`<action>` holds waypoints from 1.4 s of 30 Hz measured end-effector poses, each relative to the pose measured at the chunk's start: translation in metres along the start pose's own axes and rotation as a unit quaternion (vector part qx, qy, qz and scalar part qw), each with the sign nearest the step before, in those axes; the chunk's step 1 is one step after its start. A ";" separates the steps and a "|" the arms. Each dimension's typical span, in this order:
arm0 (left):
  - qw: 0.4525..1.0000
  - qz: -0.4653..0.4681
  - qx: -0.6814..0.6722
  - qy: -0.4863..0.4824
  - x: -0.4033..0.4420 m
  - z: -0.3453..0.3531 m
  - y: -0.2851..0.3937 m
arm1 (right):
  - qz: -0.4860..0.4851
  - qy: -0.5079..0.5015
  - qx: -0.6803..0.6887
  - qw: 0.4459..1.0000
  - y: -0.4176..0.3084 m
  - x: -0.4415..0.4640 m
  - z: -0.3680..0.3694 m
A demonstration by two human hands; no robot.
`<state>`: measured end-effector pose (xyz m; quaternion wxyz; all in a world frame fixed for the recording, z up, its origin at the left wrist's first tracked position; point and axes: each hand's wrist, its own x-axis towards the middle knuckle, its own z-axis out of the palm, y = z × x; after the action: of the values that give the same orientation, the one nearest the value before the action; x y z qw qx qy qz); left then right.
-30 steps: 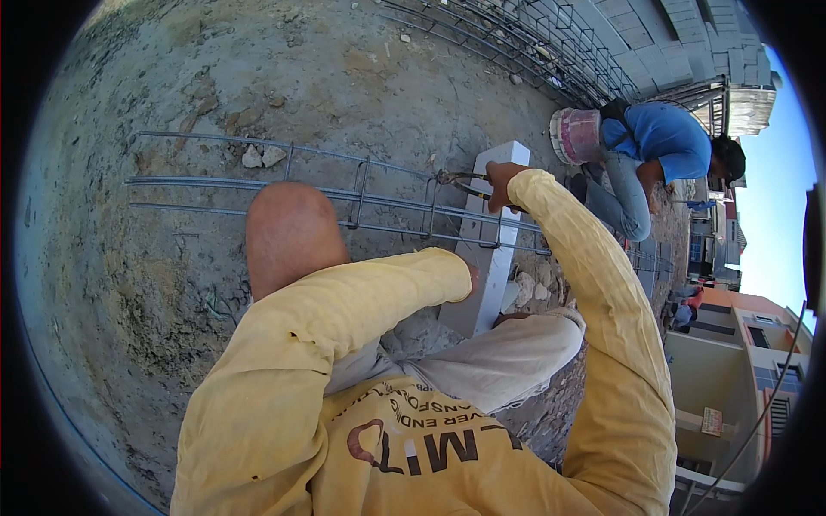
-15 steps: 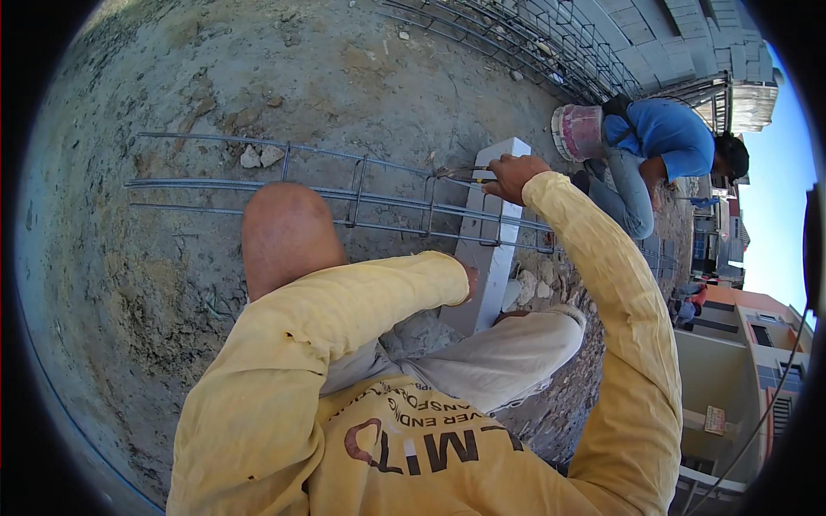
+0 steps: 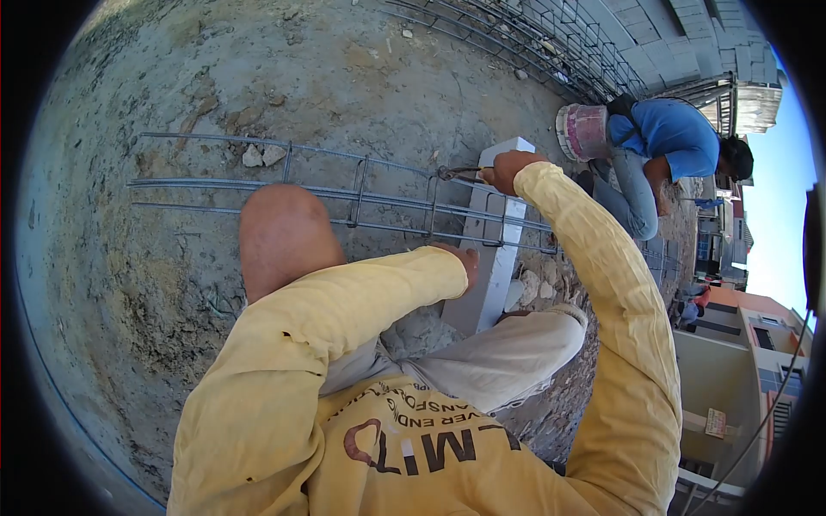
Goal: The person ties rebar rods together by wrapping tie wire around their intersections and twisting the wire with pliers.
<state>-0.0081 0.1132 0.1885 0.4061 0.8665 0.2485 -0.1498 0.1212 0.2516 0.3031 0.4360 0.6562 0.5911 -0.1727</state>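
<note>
A pair of pincers (image 3: 460,174) is gripped in my right hand (image 3: 509,170), which is closed around the handles. The pincers' jaws meet the rebar cage (image 3: 396,194) where a stirrup crosses its far long bar. Below that, my left hand (image 3: 465,262) is beside the cage's near bar, above a pale concrete block (image 3: 482,297). Its fingers are mostly hidden by the hand and sleeve, so whether it holds anything is unclear. The cage lies across the block, its left end reaching past my bare knee (image 3: 288,228).
Another person in a blue shirt (image 3: 675,133) crouches at the right, by a pinkish bucket (image 3: 581,132). More rebar cages (image 3: 516,47) lie along a block wall (image 3: 654,43). Rubble (image 3: 538,284) lies beside the concrete block. Small stones (image 3: 262,156) dot the dirt ground.
My right hand has turned and shifted slightly left, with the pincers still at the same joint. My left hand has risen a little towards the cage and shows more.
</note>
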 end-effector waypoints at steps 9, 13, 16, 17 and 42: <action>0.998 0.019 -0.050 0.032 -0.015 -0.040 0.001 | -0.008 -0.055 0.043 0.998 0.016 0.009 0.014; 0.995 0.045 -0.036 0.082 -0.021 -0.070 0.003 | -0.120 0.257 -0.160 0.945 0.024 -0.012 0.042; 0.990 0.063 -0.025 0.122 -0.028 -0.099 0.003 | -0.127 0.331 -0.195 0.914 0.031 -0.014 0.048; 0.988 0.063 -0.022 0.136 -0.029 -0.107 0.002 | -0.130 0.332 -0.187 0.915 0.033 -0.018 0.045; 0.874 -0.064 0.128 0.463 -0.042 -0.191 -0.048 | -0.021 0.115 -0.053 0.992 0.004 -0.013 0.027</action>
<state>-0.0588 0.2748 0.2967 0.1192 0.8635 0.4415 0.2128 0.1296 0.2229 0.2986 0.3956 0.6353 0.6591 -0.0737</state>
